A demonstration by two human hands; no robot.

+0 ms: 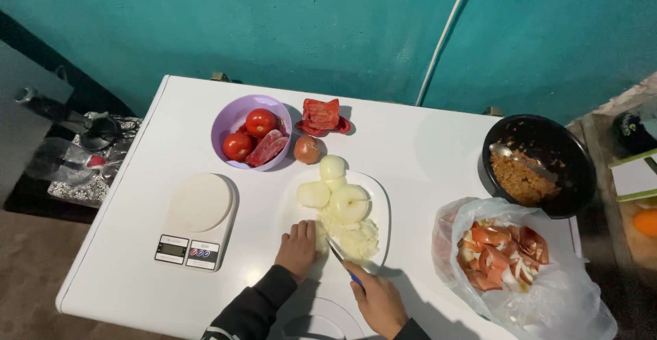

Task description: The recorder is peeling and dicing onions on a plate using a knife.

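Hidden and cut-off parts, worktop

Knife [340, 258] blade partly behind chopped onion [356, 238]; handle buried in right hand [378, 300]. Plastic bag [547, 292] runs off bottom edge. Orange object [646, 221] cut by right edge. Scale [195, 221] display too small to read.

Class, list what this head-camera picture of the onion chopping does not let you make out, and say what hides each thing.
- Knife: handle hidden inside the right hand; blade partly lost against the chopped onion.
- Left hand: fingers' tips blend into the onion pile.
- Kitchen scale: display too small to read.
- Plastic bag: lower part cut off by the bottom edge.
- Black bowl: contents dim.
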